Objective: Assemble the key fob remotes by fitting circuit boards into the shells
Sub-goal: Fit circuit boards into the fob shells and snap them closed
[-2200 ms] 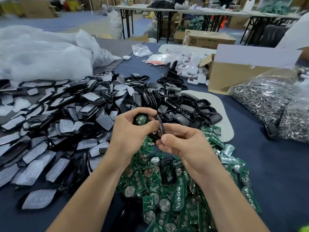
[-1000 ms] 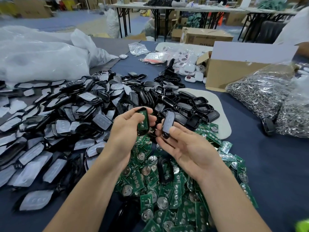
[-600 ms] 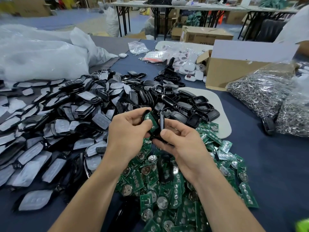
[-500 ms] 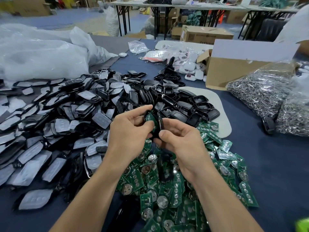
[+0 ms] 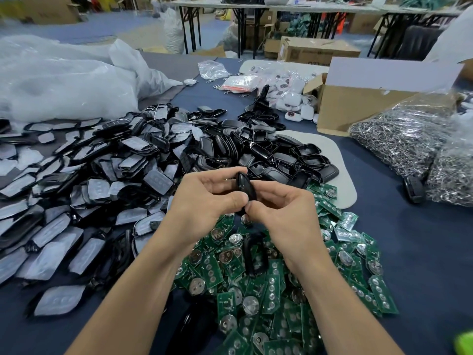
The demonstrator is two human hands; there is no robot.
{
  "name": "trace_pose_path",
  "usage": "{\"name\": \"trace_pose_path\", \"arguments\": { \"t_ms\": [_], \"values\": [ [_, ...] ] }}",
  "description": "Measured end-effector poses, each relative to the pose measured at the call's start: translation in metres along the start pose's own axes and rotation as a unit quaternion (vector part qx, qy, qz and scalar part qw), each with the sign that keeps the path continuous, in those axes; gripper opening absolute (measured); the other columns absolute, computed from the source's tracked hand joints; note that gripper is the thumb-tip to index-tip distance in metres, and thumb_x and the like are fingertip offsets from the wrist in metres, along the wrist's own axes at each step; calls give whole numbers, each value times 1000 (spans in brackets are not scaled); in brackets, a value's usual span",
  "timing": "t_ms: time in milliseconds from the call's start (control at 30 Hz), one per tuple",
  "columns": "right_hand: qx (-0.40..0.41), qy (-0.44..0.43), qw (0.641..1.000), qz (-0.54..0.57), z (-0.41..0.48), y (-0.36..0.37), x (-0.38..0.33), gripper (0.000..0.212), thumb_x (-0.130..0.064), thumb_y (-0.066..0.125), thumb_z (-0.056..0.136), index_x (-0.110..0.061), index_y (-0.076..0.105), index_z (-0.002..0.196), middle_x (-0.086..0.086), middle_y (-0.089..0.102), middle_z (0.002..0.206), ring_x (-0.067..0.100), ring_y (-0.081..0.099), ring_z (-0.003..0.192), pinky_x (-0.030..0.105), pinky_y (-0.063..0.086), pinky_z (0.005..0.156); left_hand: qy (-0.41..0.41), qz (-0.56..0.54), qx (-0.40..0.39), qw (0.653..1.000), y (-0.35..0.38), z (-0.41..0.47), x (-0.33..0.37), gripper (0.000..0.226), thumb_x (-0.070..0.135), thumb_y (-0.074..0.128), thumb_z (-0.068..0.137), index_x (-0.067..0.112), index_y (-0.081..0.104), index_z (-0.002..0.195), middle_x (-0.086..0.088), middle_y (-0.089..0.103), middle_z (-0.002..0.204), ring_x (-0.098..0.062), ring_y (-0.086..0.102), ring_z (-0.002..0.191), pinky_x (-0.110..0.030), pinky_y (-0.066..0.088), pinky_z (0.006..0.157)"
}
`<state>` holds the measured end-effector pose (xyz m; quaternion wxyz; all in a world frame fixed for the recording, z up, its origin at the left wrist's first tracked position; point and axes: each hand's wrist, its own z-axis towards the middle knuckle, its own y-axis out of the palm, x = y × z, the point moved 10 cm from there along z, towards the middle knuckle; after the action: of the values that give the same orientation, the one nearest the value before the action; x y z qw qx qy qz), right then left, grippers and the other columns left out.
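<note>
Head cam, OP here: both hands are on one black shell (image 5: pixel 244 185), held on edge in the air just above the heap of circuit boards (image 5: pixel 281 290); my left hand (image 5: pixel 202 201) curls thumb and fingers round its upper part; my right hand (image 5: pixel 284 213) nips the lower end between thumb and forefinger; which step would you call that?

benchguy: can you see a board in it?

OP: nope; no green shows at the seam from this angle, so I can't tell for sure; my guess is the board is already seated and I'm squeezing the two halves shut, since both grips press inward from opposite sides.

benchguy: and next?

OP: if that's right, next I need an even squeeze along the whole edge until the halves sit flush; pinch only one end and the other could gape or the board could shift. After that I'd need somewhere to put this one down, then grab a fresh half from the empty shells (image 5: pixel 302 157) past my fingers and a board from the heap; there's also a loose shell (image 5: pixel 252 254) lying on top of the boards, right under my wrists, easy to reach.
</note>
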<state>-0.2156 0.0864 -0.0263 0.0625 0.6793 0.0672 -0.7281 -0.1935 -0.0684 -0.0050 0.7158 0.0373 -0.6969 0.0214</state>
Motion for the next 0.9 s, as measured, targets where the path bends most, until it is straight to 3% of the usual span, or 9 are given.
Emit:
{"name": "trace_pose_path", "arguments": {
  "t_ms": [133, 300, 367, 467, 567, 633, 733, 900],
  "values": [
    [-5, -16, 1000, -24, 0, -1, -5, 36, -1, 83, 80, -20, 81, 109, -5, 81, 94, 15, 78, 91, 44, 63, 87, 9, 20, 8, 1000, -1, -1, 2, 47, -9, 80, 83, 24, 77, 116, -2, 82, 103, -16, 79, 98, -22, 61, 78],
    [1, -67, 994, -91, -4, -1, -19, 39, 0, 83, 79, -31, 81, 103, -19, 79, 91, -1, 75, 89, 14, 58, 82, 0, 72, 28, 997, -4, -2, -2, 45, -3, 83, 83, 31, 79, 112, 5, 82, 99, -12, 79, 89, -20, 59, 70],
    [31, -76, 985, -154, -7, -3, -22, 40, -4, 82, 79, -31, 81, 109, -20, 79, 94, -3, 74, 90, 18, 59, 83, -6, 72, 44, 996, -6, -2, -4, 36, 4, 82, 86, 29, 80, 112, 3, 82, 94, -15, 79, 79, -21, 60, 65],
    [57, -121, 957, -257, -13, 2, -32, 47, -6, 81, 80, -31, 77, 119, -15, 79, 104, 7, 73, 94, 35, 61, 92, -14, 54, 91, 994, -11, -1, -6, 14, 14, 79, 92, 26, 83, 100, -4, 81, 80, -22, 77, 65, -25, 62, 61],
    [73, -168, 937, -297, -19, 9, -41, 49, -5, 82, 78, -29, 76, 120, -16, 77, 108, 9, 72, 94, 34, 59, 93, -8, 76, 141, 987, -17, 0, -6, 22, 10, 77, 92, 29, 83, 84, -2, 80, 74, -23, 76, 58, -26, 61, 55],
    [61, -136, 951, -271, -15, 7, -35, 41, -10, 83, 80, -31, 79, 115, -20, 77, 102, 5, 73, 89, 29, 61, 87, -11, 74, 149, 986, -21, -1, -7, 30, 6, 77, 91, 32, 83, 75, -3, 79, 73, -21, 74, 55, -24, 60, 54],
    [17, -44, 991, -129, -1, -3, -18, 23, -15, 79, 86, -32, 83, 101, -18, 79, 88, 4, 76, 81, 27, 63, 75, 0, 71, 125, 990, -21, -1, -3, 35, 4, 77, 92, 34, 85, 76, -6, 80, 75, -22, 74, 57, -24, 61, 56],
    [5, -31, 996, -88, 5, -12, -16, 18, -8, 78, 88, -25, 84, 92, -7, 80, 83, 12, 77, 81, 36, 62, 80, 21, 89, 82, 992, -10, -1, 3, 29, 6, 74, 94, 33, 84, 87, -4, 81, 79, -21, 76, 62, -25, 63, 60]
  ]
}}
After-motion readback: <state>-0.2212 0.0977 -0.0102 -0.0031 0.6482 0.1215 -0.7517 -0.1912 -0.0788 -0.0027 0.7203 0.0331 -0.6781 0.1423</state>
